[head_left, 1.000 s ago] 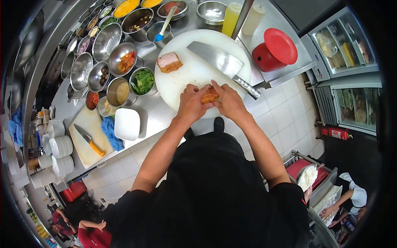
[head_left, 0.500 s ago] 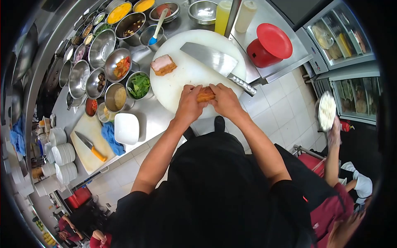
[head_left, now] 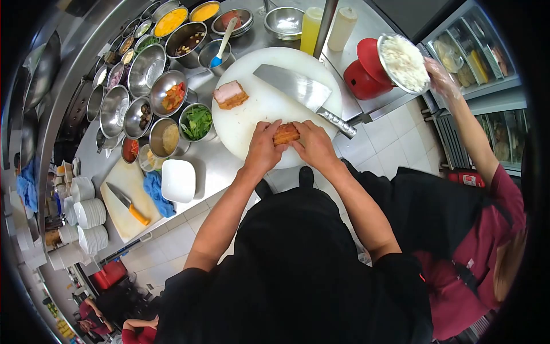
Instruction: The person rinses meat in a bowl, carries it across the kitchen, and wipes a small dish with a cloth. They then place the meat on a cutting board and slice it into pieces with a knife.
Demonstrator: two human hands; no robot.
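Between my two hands is a browned piece of roast pork point(head_left: 286, 133), at the near edge of the round white cutting board point(head_left: 260, 69). My left hand point(head_left: 266, 144) grips its left end, and my right hand point(head_left: 312, 143) grips its right end. A second chunk of roast pork point(head_left: 230, 94), pale on its cut face, lies on the board's left side. The cleaver point(head_left: 293, 85) rests flat across the far right of the board, its metal handle sticking out past the edge.
Left of the board stand metal bowls of greens point(head_left: 196, 122) and chopped peppers point(head_left: 172, 97). A white square bowl point(head_left: 178, 181), blue cloth point(head_left: 156, 194) and orange-handled knife point(head_left: 129, 203) lie nearer. At right, a co-worker's gloved hand point(head_left: 442, 79) holds a bowl of rice point(head_left: 404, 63) beside a red container point(head_left: 366, 71).
The co-worker has come closer on the right, bringing the rice bowl up and over to the red container. My hands stay on the roast pork, nearly unmoved.
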